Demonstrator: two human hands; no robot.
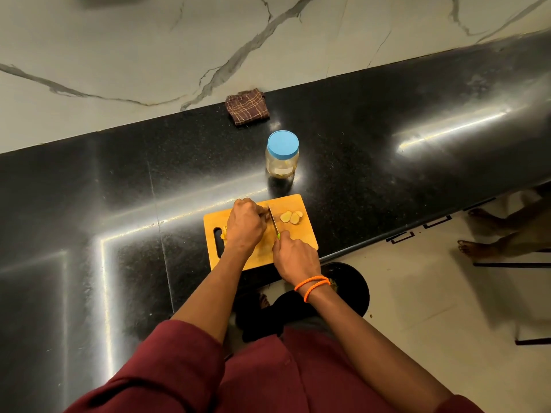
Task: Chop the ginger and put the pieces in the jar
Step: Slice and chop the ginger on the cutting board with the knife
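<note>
On the cutting board [301,234], knife [273,220] pointing away, right hand [293,257] gripping

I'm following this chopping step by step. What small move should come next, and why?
Probably another slice: the right hand holds the knife against the ginger under the left hand, only a few slices lie on the board, and the jar is lidded.

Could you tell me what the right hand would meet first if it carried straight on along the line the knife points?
Probably the jar: the right hand points the knife away across the cutting board, passing left of the ginger slices. Depth is unclear.
</note>
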